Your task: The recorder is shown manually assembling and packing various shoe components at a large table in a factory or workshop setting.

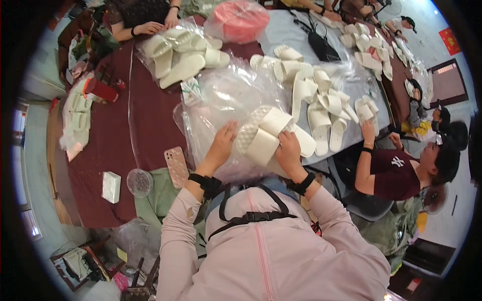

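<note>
Clearly 2 cream slippers (264, 144), broad-strapped, dimpled inside; right hand (289, 149) gripping them, left hand (225, 136) open just beside.

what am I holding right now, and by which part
Your right hand holds a white slipper by the side of its strap; your left hand, beside it, appears to hold nothing.

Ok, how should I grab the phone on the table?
Probably by the middle of its two long edges, thumb on one and fingers on the other, coming from above and the person's left. The phone lies flat, back up, and it's longer than wide, so those edges suit a pinch. The left hand and its black wrist strap are on the right side.
</note>
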`<state>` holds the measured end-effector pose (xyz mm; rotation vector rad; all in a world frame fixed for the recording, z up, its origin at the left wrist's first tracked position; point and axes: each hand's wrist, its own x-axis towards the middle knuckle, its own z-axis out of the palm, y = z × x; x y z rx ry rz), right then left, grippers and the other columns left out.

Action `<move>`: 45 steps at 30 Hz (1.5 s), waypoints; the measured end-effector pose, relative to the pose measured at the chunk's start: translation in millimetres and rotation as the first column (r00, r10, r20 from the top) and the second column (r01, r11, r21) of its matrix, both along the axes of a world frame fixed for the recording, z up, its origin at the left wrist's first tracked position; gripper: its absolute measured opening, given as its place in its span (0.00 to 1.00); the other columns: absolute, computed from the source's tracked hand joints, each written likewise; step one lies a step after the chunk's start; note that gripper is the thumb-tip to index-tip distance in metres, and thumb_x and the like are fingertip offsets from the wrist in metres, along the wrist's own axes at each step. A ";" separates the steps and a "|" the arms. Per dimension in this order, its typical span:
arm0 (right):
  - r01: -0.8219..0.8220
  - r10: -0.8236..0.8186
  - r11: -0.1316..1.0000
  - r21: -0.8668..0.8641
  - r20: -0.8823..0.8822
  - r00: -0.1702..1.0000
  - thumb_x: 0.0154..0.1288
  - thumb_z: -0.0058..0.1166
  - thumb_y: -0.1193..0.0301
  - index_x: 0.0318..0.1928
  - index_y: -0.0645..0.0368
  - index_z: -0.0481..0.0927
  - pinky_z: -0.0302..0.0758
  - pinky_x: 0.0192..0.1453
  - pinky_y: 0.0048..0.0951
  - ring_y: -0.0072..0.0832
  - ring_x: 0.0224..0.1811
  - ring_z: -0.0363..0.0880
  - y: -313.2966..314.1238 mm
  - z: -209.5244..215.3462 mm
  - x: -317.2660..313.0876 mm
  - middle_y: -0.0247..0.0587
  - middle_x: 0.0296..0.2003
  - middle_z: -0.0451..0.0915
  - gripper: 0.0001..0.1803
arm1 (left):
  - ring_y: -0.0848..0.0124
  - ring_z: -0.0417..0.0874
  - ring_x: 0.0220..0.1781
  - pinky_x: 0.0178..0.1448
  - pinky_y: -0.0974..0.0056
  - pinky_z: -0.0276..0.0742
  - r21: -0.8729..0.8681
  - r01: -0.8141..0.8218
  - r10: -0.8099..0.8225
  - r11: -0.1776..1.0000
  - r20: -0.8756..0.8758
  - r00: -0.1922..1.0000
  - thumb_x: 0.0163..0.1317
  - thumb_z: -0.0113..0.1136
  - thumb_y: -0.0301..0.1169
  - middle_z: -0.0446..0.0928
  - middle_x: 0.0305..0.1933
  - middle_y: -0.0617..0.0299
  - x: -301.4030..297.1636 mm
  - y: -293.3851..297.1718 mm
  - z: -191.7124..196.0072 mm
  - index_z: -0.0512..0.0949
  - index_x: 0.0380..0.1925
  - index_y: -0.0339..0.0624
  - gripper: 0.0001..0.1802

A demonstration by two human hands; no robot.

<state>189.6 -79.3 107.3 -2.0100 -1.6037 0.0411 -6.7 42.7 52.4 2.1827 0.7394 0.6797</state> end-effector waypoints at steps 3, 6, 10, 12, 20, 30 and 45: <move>0.026 -0.025 0.999 -0.019 0.095 0.995 0.37 0.50 0.80 0.29 0.62 0.72 0.66 0.38 0.41 0.44 0.37 0.68 -8.5 -0.7 -3.7 0.44 0.32 0.70 0.12 | 0.49 0.63 0.60 0.63 0.54 0.58 -0.004 0.000 0.000 1.000 0.003 1.000 0.61 0.46 0.26 0.62 0.61 0.45 -0.2 -12.1 1.0 0.61 0.59 0.38 0.24; -0.105 0.095 0.993 0.053 0.171 0.981 0.35 0.52 0.78 0.30 0.61 0.73 0.66 0.39 0.38 0.41 0.38 0.68 -13.1 4.3 -19.5 0.42 0.32 0.70 0.14 | 0.47 0.62 0.61 0.63 0.52 0.57 0.040 -0.019 0.019 0.999 -0.004 1.000 0.61 0.46 0.26 0.60 0.62 0.45 4.9 -20.5 5.9 0.61 0.60 0.40 0.25; -0.190 0.187 0.982 0.004 0.170 0.968 0.34 0.53 0.77 0.31 0.60 0.73 0.66 0.40 0.36 0.38 0.38 0.69 -8.5 -0.1 -34.3 0.40 0.31 0.70 0.15 | 0.44 0.58 0.63 0.63 0.44 0.54 0.236 -0.041 0.073 0.971 -0.128 0.989 0.62 0.44 0.28 0.58 0.64 0.49 11.3 -22.0 14.7 0.60 0.61 0.41 0.25; -0.193 0.183 0.980 0.036 0.187 0.965 0.35 0.53 0.77 0.31 0.60 0.73 0.66 0.41 0.35 0.37 0.38 0.69 -3.0 -6.3 -35.0 0.41 0.31 0.70 0.15 | 0.43 0.57 0.63 0.63 0.42 0.53 0.279 -0.045 0.098 0.959 -0.180 0.979 0.62 0.44 0.28 0.57 0.65 0.50 12.8 -20.3 15.8 0.59 0.61 0.42 0.25; -0.104 0.089 0.987 0.123 0.120 0.989 0.37 0.51 0.78 0.33 0.64 0.74 0.67 0.38 0.37 0.39 0.36 0.69 11.8 -7.5 -14.7 0.43 0.31 0.70 0.16 | 0.42 0.56 0.65 0.63 0.39 0.51 0.267 0.015 0.031 0.964 -0.169 0.985 0.59 0.45 0.28 0.56 0.67 0.52 18.7 -21.7 30.8 0.57 0.63 0.43 0.29; -0.225 0.204 0.963 0.149 0.142 0.969 0.37 0.51 0.78 0.33 0.63 0.73 0.68 0.39 0.37 0.42 0.36 0.69 11.0 -10.7 -16.3 0.46 0.32 0.70 0.16 | 0.43 0.56 0.65 0.64 0.36 0.45 0.430 0.090 -0.017 0.898 -0.170 0.985 0.56 0.48 0.31 0.56 0.67 0.53 42.4 -39.8 44.7 0.61 0.61 0.43 0.29; -0.254 0.296 0.906 0.338 -0.077 0.952 0.53 0.53 0.67 0.57 0.64 0.62 0.56 0.60 0.47 0.52 0.57 0.61 39.0 -57.9 2.3 0.56 0.55 0.64 0.31 | 0.50 0.54 0.67 0.66 0.41 0.45 0.461 0.407 -0.398 0.788 -0.122 0.909 0.55 0.53 0.30 0.58 0.66 0.58 36.7 -54.8 95.0 0.67 0.57 0.47 0.26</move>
